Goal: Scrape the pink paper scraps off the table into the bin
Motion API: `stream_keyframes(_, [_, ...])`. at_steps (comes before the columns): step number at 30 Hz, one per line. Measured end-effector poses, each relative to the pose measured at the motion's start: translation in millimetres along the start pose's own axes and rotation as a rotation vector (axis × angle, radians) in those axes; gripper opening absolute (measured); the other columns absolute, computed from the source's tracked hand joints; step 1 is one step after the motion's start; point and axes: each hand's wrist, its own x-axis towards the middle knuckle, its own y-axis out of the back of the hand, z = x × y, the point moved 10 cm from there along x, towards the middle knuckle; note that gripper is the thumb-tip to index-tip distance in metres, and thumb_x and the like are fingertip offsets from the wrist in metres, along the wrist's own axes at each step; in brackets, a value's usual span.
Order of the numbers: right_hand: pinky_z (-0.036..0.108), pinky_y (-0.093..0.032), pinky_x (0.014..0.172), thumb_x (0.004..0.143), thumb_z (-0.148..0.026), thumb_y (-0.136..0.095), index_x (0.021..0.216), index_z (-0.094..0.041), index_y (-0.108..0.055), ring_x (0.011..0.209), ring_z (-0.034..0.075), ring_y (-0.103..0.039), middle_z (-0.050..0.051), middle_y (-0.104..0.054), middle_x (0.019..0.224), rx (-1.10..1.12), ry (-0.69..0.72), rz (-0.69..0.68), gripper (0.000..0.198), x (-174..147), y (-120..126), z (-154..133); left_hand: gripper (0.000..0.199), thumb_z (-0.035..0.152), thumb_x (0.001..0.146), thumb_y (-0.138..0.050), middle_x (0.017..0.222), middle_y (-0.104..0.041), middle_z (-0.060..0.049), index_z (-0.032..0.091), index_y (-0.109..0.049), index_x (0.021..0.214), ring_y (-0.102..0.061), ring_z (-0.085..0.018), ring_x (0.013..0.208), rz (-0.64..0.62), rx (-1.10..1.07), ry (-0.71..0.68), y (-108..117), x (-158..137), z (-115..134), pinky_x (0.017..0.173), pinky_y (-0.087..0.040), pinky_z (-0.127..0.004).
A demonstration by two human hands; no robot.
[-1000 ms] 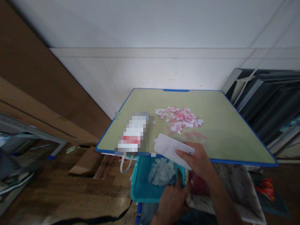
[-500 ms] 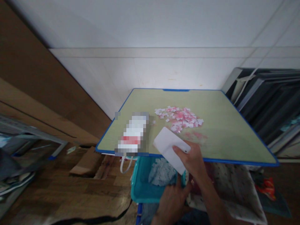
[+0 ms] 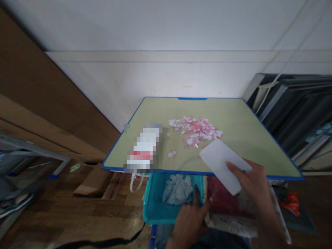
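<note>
My right hand [image 3: 252, 178] pinches a stiff white card [image 3: 224, 162] with a small hole near one corner, thumb on top. The card is tilted over the front edge of a pale green, blue-rimmed board [image 3: 155, 110]. Behind it on the board lies a pile of small pink-and-white paper pieces [image 3: 201, 128]. One loose pink piece [image 3: 172, 154] sits apart, nearer the front edge. My left hand [image 3: 189, 221] has its fingers apart at the right side of a teal basket [image 3: 149, 207] and holds nothing visible. Inside that basket is a heap of whitish pieces [image 3: 177, 190].
A blurred white phone-like object [image 3: 145, 147] rests on the board's left, a white loop [image 3: 136, 186] hanging below. Right of the basket stands a stained white container [image 3: 230, 221] with something dark red inside. Dark panels [image 3: 301, 107] lean at the right; cardboard [image 3: 93, 180] lies on the floor.
My right hand has moved right with the white card, away from above the basket. The loose pink piece now shows where the card was. My left hand stays near the basket's side.
</note>
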Motion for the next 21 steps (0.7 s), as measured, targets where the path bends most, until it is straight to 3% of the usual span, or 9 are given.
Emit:
stream_keyframes(4, [0.022,-0.037,0.036,0.068,-0.035,-0.058,0.068,-0.010,-0.065,0.042,0.014,-0.050,0.003,-0.058,0.048,0.004,0.038,0.008,0.025,-2,0,-16,0.098,0.043,0.055,-0.071,0.136,-0.017,-0.027,0.036,-0.011,0.131,-0.060,-0.032,0.077,0.011,-0.021,-0.001,0,1,-1,0.060,-0.048,-0.041])
stream_keyframes(8, [0.023,-0.039,0.042,0.070,-0.029,-0.055,0.070,-0.012,-0.064,0.047,0.014,-0.052,0.002,-0.060,0.054,0.102,0.167,-0.138,0.019,0,-39,-51,0.108,0.039,0.051,-0.074,0.135,-0.019,-0.028,0.034,-0.004,0.133,-0.060,-0.032,0.075,0.029,-0.009,0.005,3,1,0,0.058,-0.048,-0.040])
stream_keyframes(11, [0.024,-0.041,0.049,0.069,-0.025,-0.055,0.062,-0.013,-0.061,0.052,0.014,-0.053,0.002,-0.060,0.056,0.087,0.281,-0.170,0.015,7,-63,-68,0.105,0.041,0.054,-0.072,0.135,-0.020,-0.028,0.034,-0.003,0.133,-0.060,-0.032,0.076,0.044,0.006,0.004,4,0,0,0.059,-0.048,-0.041])
stream_keyframes(17, [0.024,-0.039,0.049,0.066,-0.026,-0.056,0.054,-0.014,-0.056,0.052,0.014,-0.050,0.001,-0.056,0.053,0.057,0.305,-0.156,0.017,17,-75,-66,0.106,0.043,0.056,-0.070,0.135,-0.019,-0.027,0.035,0.003,0.133,-0.060,-0.031,0.078,-0.004,0.025,0.008,-2,0,0,0.061,-0.048,-0.040])
stream_keyframes(21, [0.021,-0.036,0.041,0.066,-0.029,-0.058,0.054,-0.014,-0.056,0.048,0.012,-0.047,0.000,-0.053,0.051,0.149,0.256,-0.210,0.020,14,-73,-59,0.101,0.048,0.058,-0.067,0.137,-0.014,-0.027,0.037,0.000,0.132,-0.060,-0.030,0.078,-0.040,0.040,0.009,-4,1,0,0.060,-0.047,-0.040])
